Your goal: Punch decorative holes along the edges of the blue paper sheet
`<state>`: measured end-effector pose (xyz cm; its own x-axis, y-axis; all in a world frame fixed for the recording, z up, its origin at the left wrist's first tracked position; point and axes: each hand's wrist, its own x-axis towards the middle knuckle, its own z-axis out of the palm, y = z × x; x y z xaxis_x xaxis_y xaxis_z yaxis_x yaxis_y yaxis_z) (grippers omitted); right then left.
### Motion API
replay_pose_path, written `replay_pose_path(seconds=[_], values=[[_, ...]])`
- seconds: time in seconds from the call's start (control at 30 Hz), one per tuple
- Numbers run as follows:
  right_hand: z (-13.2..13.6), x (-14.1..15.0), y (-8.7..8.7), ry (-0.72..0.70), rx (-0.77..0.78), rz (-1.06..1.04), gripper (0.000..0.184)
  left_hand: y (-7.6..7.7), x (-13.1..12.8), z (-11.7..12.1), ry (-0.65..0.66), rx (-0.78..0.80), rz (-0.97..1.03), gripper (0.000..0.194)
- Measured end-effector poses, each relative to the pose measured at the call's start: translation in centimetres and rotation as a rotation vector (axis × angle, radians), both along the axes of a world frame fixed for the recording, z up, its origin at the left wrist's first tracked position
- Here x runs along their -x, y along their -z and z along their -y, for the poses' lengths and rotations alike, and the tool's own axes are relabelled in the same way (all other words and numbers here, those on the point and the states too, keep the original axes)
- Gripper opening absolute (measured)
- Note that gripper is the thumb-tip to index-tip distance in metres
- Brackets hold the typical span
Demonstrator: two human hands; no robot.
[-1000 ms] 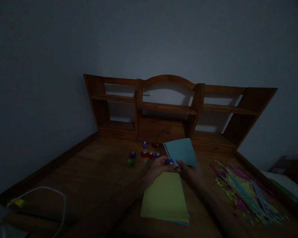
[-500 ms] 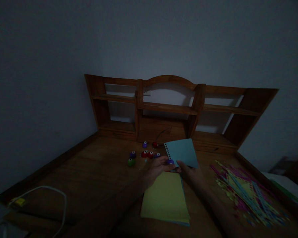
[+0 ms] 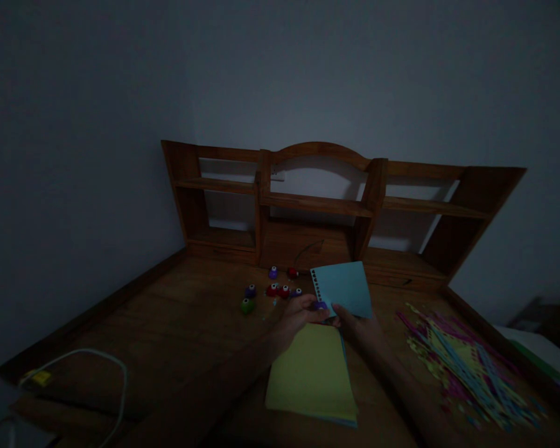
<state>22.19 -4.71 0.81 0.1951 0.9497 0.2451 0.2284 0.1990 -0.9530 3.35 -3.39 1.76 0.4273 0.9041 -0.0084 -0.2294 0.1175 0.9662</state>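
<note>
The scene is very dim. My left hand (image 3: 301, 313) is closed on a small purple paper punch (image 3: 320, 305), which sits at the left edge of a light blue sheet (image 3: 343, 288). That edge carries a row of punched holes. My right hand (image 3: 360, 326) pinches the sheet's lower edge and holds it up off the wooden desk (image 3: 177, 330). Under both hands lies a stack of paper with a yellow sheet (image 3: 312, 371) on top.
Several small punches, purple, red and green (image 3: 247, 305), lie scattered behind my left hand. A heap of coloured paper strips (image 3: 462, 361) lies at the right. A wooden shelf unit (image 3: 317, 205) stands at the back. A white cable (image 3: 98, 361) loops at the left.
The hands, punch and blue sheet stay nearly in place. The view has shifted very slightly.
</note>
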Motion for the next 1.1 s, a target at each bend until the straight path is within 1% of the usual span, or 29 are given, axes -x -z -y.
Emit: replay_pose_path(seconds=[0.1, 0.2, 0.37, 0.53, 0.8, 1.1], values=[[-0.22, -0.05, 0.32, -0.048, 0.062, -0.047, 0.036, -0.25, 0.12, 0.07, 0.002, -0.003, 0.001, 0.032], [-0.23, -0.02, 0.52, -0.089, 0.095, -0.07, 0.036, -0.36, 0.34, 0.18, 0.013, -0.007, -0.008, 0.03], [-0.14, -0.24, 0.4, -0.055, 0.083, 0.005, 0.034, -0.02, 0.3, 0.1, 0.006, 0.0, 0.009, 0.033], [-0.49, -0.44, 0.55, -0.124, 0.044, 0.022, 0.036, 0.06, 0.13, -0.06, -0.004, -0.003, 0.004, 0.033], [-0.34, -0.3, 0.45, -0.154, 0.067, 0.016, 0.037, -0.4, 0.27, 0.19, -0.008, 0.01, 0.0, 0.033], [-0.75, -0.49, 1.02, -0.188, 0.043, 0.017, 0.039, 0.11, 0.18, -0.22, -0.034, 0.013, -0.023, 0.035]])
